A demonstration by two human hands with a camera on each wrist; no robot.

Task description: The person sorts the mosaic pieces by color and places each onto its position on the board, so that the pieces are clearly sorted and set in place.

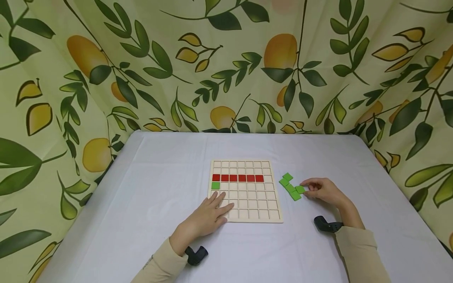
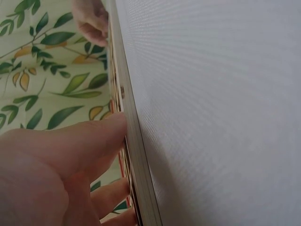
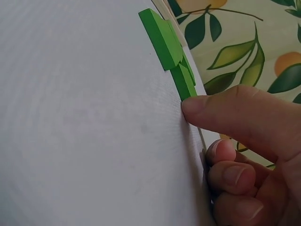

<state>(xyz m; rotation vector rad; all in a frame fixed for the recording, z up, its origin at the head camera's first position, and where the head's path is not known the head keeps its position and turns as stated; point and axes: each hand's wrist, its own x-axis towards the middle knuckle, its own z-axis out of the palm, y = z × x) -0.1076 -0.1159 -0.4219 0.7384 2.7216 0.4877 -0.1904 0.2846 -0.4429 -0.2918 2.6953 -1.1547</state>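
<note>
A pale gridded board carries a row of several red tiles, with one green tile below the leftmost. My left hand rests with spread fingers on the board's lower left; in the left wrist view, the left hand has its thumb against the board's edge. Right of the board lie several loose green tiles. With thumb and index finger, my right hand pinches the nearest green tile. The right wrist view shows the right thumb of that hand at the tile's end.
A white cloth covers the table under everything. Behind and at the sides hangs a curtain printed with leaves and fruit. A black device sits on each wrist, on the left and on the right.
</note>
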